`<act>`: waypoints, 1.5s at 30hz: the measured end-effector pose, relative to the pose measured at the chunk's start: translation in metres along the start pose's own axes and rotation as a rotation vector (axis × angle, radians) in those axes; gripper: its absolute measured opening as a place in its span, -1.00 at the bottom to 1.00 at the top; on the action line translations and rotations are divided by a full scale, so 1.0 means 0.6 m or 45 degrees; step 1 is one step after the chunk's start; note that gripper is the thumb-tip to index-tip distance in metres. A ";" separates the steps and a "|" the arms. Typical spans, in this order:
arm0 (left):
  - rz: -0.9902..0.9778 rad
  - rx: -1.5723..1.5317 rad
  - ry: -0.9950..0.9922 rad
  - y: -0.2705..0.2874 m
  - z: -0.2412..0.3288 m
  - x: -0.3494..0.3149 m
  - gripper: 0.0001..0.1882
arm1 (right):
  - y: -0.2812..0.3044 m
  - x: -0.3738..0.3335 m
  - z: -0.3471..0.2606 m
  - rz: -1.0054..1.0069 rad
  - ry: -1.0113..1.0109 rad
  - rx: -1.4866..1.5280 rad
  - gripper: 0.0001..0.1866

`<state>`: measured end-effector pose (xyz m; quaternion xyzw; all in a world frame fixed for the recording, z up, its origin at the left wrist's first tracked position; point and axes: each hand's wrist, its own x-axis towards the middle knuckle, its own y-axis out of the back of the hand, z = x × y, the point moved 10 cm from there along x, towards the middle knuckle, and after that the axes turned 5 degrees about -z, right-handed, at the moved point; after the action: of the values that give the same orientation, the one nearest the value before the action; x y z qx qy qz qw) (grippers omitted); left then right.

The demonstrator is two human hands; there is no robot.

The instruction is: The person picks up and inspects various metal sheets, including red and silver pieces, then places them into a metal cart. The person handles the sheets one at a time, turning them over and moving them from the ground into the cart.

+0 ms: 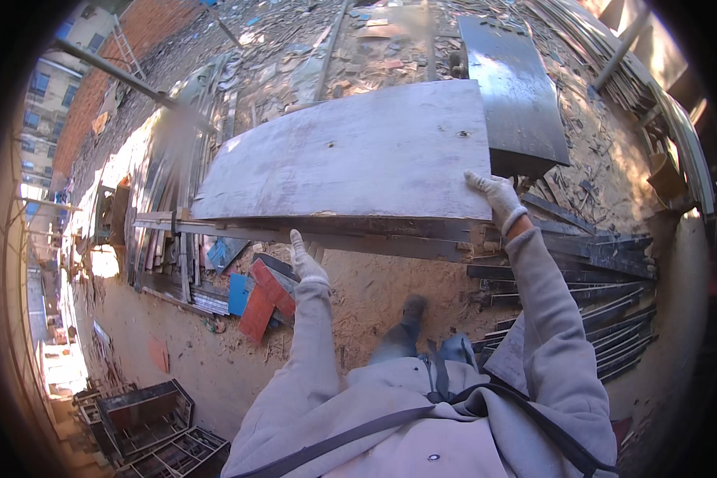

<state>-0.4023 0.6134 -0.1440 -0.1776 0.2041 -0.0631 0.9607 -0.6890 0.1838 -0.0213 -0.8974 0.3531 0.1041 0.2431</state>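
A large whitish wooden board [358,159] lies in front of me, worn, with two dark knots or holes. Wearing a pale glove, my right hand [498,197] grips the board's near right corner, fingers over its top edge. My left hand [306,261], gloved too, is at the dark long beam [350,233] below the board's near edge. Its fingers stretch upward and look apart; whether the palm bears any weight I cannot tell. Both forearms are in grey sleeves.
A dark metal-topped table [514,88] stands beyond the board's right end. Stacked dark planks [581,279] lie at my right. Red board scraps [261,301] and a blue piece [237,293] rest on the dirt at left. Dark metal frames [147,418] sit at lower left.
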 end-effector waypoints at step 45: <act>-1.022 0.350 0.829 -1.059 -0.678 -0.698 -0.65 | 1.165 -1.124 -0.165 0.992 0.378 0.006 -0.40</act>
<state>-0.9824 -0.0240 -0.1036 -0.0853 0.3973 -0.5034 0.7625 -1.6577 0.0847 0.0521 -0.7015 0.6976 0.0569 0.1341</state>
